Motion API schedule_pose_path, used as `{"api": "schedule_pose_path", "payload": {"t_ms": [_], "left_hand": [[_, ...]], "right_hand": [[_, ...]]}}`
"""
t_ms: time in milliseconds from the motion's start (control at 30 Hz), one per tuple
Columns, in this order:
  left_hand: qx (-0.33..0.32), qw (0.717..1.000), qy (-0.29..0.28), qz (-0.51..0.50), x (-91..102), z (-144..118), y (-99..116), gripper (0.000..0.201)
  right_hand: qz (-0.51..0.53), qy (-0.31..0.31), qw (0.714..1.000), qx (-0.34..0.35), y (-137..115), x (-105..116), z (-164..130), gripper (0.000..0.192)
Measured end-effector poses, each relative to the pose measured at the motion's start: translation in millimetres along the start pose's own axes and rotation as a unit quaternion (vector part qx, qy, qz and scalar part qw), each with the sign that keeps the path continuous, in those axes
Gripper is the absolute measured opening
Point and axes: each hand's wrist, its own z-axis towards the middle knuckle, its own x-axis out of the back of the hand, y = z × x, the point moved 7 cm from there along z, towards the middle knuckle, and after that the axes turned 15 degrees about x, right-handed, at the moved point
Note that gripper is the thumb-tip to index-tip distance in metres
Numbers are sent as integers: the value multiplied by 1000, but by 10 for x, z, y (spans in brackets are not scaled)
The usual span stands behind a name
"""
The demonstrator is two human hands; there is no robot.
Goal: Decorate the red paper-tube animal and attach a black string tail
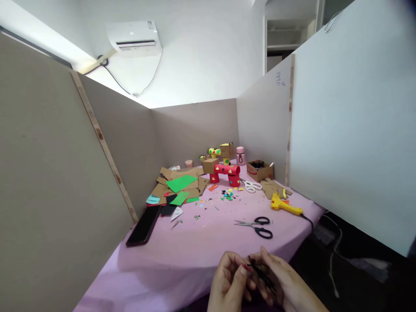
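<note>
Both hands meet over the near edge of the table. A bundle of thin black strips (264,277) lies against the fingers of my right hand (286,277), which is curled around it. My left hand (227,277) is closed in a pinch at the upper end of the strips. A small red patch shows at its thumb tip; I cannot tell whether it is a nail or a scrap. Just beyond the hands lie black-handled scissors (256,224), partly spread. Farther back stands a red tube figure (227,170) with heart spots and a cardboard box head (210,166).
A yellow glue gun (286,206) lies at right, its cord over the edge. White scissors (251,185) and paper scraps (229,194) are mid-table. A phone (144,225), cardboard (191,175) and green paper (181,183) lie left. Behind are a yellow figure (226,151), pink bottle (240,156) and carton (259,172).
</note>
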Motion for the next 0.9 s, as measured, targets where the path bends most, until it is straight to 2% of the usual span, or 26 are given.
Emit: {"api": "schedule_pose_path", "payload": {"t_ms": [100,267,367,467,567,633,767,900], "left_hand": [[17,1000,-8,16,-20,2,-40,41],[24,1000,-1,12,-24,-10,-50,42],[28,998,3,-55,-14,8,-60,40],[47,988,-26,-145,-54,48,-122,40],[51,983,-47,-173,-92,76,-169,39],[44,984,-28,-169,-62,84,-178,41],[9,983,91,-157,142,63,-132,45],[3,995,93,-37,112,51,-54,44]], "right_hand": [[41,2,999,-35,-13,-67,-22,47],[98,46,993,-47,-6,1,-27,38],[148,46,987,-44,34,-7,-18,37],[164,19,985,-49,103,-56,-20,36],[153,3,988,-35,121,-65,-23,37],[139,16,990,-32,105,-21,-26,41],[115,89,989,-12,-12,126,-25,41],[81,89,993,-3,-85,96,-14,43]]}}
